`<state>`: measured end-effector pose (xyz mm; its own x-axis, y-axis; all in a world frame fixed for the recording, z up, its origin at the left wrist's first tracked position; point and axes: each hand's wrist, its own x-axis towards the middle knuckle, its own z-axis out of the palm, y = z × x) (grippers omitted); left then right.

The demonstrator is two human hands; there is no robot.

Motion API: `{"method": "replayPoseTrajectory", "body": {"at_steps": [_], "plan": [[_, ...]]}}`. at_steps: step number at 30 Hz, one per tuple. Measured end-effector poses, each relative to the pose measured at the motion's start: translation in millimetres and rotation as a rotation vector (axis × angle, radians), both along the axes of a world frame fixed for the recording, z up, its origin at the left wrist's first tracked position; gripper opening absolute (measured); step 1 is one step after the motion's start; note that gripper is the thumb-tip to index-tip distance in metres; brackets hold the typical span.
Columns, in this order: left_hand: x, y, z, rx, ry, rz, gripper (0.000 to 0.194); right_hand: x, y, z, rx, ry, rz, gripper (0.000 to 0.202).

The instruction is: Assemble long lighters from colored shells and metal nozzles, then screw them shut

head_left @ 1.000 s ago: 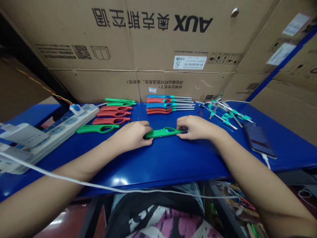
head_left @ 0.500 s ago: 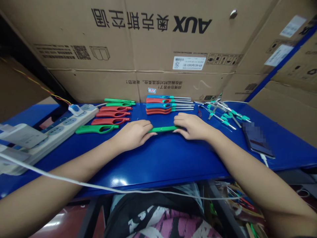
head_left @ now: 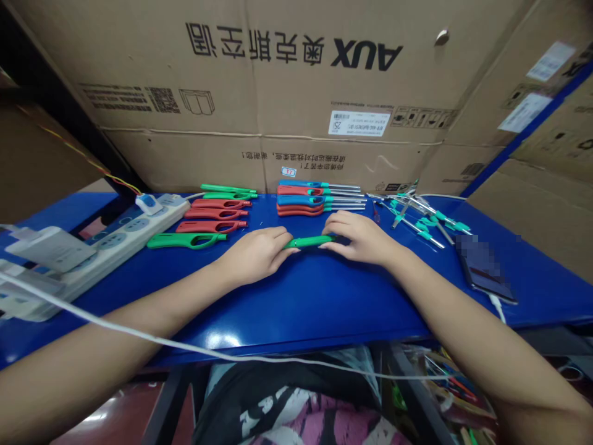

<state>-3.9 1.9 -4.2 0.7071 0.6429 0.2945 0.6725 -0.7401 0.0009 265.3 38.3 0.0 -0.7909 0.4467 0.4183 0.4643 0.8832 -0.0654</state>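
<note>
Fingers [head_left: 280, 233] of the left hand [head_left: 254, 254] are pinched around one end of a slim green plastic handle [head_left: 308, 241], and those of the right hand [head_left: 361, 240] clasp its other end, over the glossy blue tabletop [head_left: 301, 303]. Behind it lie blue and red plastic lighters with silver metal rods [head_left: 299, 201]; loose red and green plastic handles [head_left: 206, 227] lie leftward, silver rods with turquoise fittings [head_left: 422, 226] rightward.

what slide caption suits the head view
Left hand and right hand grip a green handle at a blue table.
</note>
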Motion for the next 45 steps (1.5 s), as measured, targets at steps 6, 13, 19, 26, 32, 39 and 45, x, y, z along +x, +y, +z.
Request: {"method": "replayPoseTrajectory", "body": {"at_steps": [6,13,19,26,32,39,45], "plan": [[2,-3,3.4,-0.015,0.036,0.062,0.027,-2,0,-1.4,0.001,0.042,-0.013,0.016],[0,-3,1.6,0.032,-0.015,0.014,0.026,0,-5,6.1,-0.071,-0.028,-0.063,0.022],[-1,-2,3.6,-0.017,-0.134,0.059,0.039,-2,-1,3.1,0.035,0.139,0.065,0.038],[2,-1,4.6,-0.323,-0.271,-0.013,0.041,-7,0,-5.2,0.196,0.263,0.111,0.022],[2,-2,-1.4,-0.177,-0.16,0.061,0.04,-8,-4,-7.0,0.204,0.308,0.118,0.021],[4,-3,-1.9,-0.186,-0.063,0.124,0.033,-13,-8,-5.2,0.216,0.239,0.072,0.02],[8,-8,1.5,-0.148,0.03,0.159,0.032,-17,-13,-4.8,0.238,0.157,0.011,0.019]]}}
